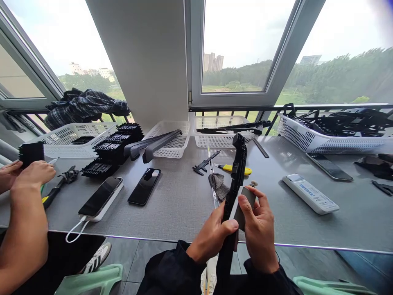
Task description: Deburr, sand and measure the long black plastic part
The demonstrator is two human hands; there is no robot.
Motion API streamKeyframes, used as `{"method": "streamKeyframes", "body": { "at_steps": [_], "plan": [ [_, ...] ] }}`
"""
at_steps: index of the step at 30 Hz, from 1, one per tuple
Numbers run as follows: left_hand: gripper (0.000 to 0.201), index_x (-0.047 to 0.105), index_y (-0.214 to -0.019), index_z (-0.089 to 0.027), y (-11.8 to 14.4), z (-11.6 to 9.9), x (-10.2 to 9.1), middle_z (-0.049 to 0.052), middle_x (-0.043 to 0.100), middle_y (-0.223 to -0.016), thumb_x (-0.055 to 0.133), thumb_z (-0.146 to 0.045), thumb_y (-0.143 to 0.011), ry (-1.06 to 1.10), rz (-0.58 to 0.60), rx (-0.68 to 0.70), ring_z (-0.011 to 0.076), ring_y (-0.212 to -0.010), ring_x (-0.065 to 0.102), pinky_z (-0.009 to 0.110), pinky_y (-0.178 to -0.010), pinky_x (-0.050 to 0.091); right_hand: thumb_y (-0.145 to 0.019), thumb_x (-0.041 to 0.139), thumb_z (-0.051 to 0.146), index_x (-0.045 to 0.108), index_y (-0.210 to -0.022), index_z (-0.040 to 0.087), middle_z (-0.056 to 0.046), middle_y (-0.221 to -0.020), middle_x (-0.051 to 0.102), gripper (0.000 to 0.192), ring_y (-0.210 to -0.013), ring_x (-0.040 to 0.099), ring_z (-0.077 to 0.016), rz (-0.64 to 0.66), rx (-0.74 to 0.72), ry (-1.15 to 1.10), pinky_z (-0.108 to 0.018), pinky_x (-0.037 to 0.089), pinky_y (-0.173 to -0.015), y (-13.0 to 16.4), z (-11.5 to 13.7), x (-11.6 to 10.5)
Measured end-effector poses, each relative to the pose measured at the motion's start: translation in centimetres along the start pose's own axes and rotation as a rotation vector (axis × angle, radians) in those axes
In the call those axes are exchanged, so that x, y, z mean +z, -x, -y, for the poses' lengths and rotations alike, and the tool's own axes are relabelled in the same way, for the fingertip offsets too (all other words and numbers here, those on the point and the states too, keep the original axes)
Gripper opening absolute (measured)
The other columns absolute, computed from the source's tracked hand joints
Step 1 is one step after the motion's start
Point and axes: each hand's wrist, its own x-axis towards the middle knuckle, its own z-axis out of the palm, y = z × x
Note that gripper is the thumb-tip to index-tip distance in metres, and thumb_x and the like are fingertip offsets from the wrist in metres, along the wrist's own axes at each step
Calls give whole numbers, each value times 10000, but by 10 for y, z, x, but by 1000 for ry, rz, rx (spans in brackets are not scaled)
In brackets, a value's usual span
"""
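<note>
- Two phones (144, 186) are laid on the table (178, 205), left of the caliper (204, 163).
- A remote control (310, 194) is placed right of the utility knife (233, 168).
- Baskets (172, 141) are lined behind them.

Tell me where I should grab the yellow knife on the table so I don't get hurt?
Take the yellow knife by its yellow handle, at the right-hand end, coming down from above. It lies flat on the table, and its narrow metal tip points left toward the black caliper, so stay away from that end. The long black part held by the left hand and right hand partly covers the handle.
</note>
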Motion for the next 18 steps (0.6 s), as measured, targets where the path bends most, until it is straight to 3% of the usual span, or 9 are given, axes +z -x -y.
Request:
{"method": "streamKeyframes", "body": {
  "at_steps": [5,9,11,14,18],
  "plan": [
    [560,612,-1318,-143,0,-2,-1,-52,563,-575,589,-413,-829,68,69,-45,110,-395,484,187,-397,382,-774,846,676,629,-1311,220,-16,-862,732,737,-655,675,-186,-35,10,-33,-288,562,-583,-6,2,-7],
    [566,592,-1340,-125,-3,2,1,-57,555,-519,558,-440,-871,70,71,-23,111,-368,467,177,-384,353,-786,882,594,593,-1433,213,-72,-1012,764,804,-851,745,-245,-326,-124,-80,-353,612,-732,-5,6,-11],
    [574,575,-1338,-115,-5,4,2,-41,588,-515,546,-468,-886,94,51,-1,119,-368,485,184,-396,367,-824,875,536,592,-1448,205,-101,-1063,773,761,-930,757,-269,-413,-213,-92,-386,615,-792,1,9,-8],
    [593,533,-1345,-121,-8,4,2,-19,647,-573,583,-486,-881,151,-2,-4,139,-419,548,202,-432,417,-865,840,508,659,-1346,193,-129,-1110,793,603,-978,767,-296,-341,-239,-73,-426,620,-829,15,14,-1],
    [588,539,-1334,-154,-9,2,2,-59,587,-587,605,-575,-928,172,-123,29,118,-428,491,208,-441,399,-913,770,502,737,-1212,204,-123,-1130,817,423,-1066,753,-313,-136,-297,68,-448,587,-930,29,19,9]
  ]
}}
